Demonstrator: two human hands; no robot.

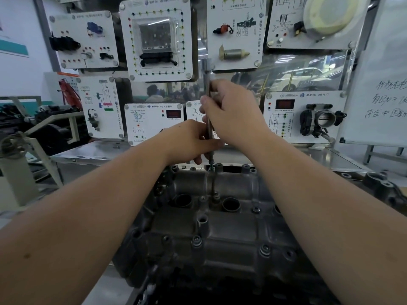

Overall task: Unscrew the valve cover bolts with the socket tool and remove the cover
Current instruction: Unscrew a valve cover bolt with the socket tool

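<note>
A grey metal valve cover lies in front of me, with several bolts in its flanges and round plug wells on top. A long steel socket tool stands upright, its lower tip on a bolt at the cover's far edge. My right hand grips the tool's shaft high up. My left hand pinches the shaft lower down, just above the bolt. The middle of the shaft is hidden behind my fingers.
Behind the engine stands a wall of white training panels with mounted car parts, including a throttle body. A steel bench top runs along the back. A whiteboard is at the right, engine parts and a frame at the left.
</note>
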